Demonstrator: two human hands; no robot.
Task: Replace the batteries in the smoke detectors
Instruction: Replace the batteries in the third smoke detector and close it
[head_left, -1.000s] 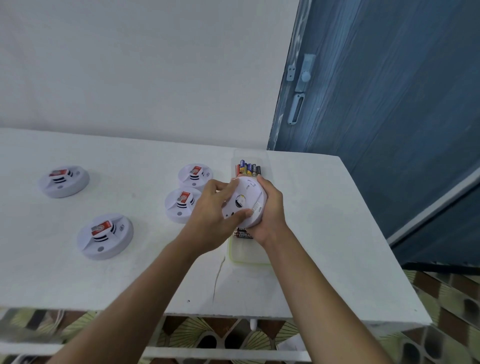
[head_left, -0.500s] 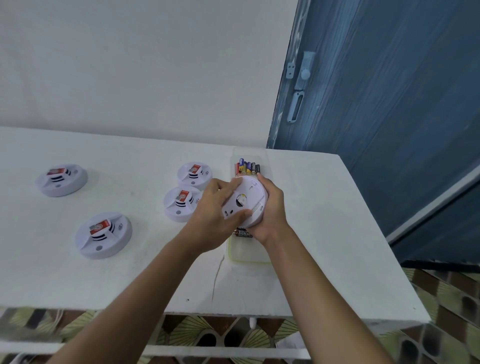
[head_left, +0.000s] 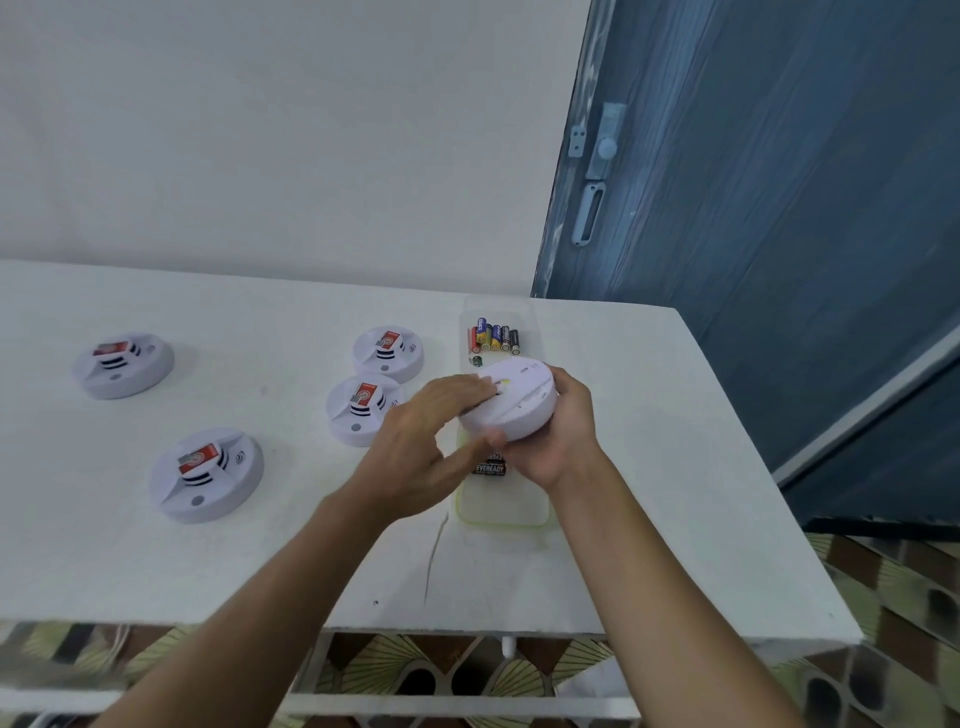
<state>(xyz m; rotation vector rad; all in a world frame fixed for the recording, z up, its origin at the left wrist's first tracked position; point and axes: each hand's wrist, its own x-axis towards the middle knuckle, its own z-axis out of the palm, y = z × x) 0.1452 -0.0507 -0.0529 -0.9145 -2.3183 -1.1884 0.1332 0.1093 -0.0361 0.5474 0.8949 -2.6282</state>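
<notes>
Detector (head_left: 519, 410) held above tray (head_left: 501, 512), toward table's (head_left: 649, 467) right edge; right hand (head_left: 566, 436) grips its right rim; left hand (head_left: 421, 447), just left of it, pinches left rim, fingers curled onto upturned face, likely opening it

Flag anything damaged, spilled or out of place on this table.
A thin dark line, seemingly a crack, runs across the white table from the near-left corner of the clear tray toward the front edge. In the tray, one small green battery lies apart from the row of batteries. Nothing looks spilled.
</notes>
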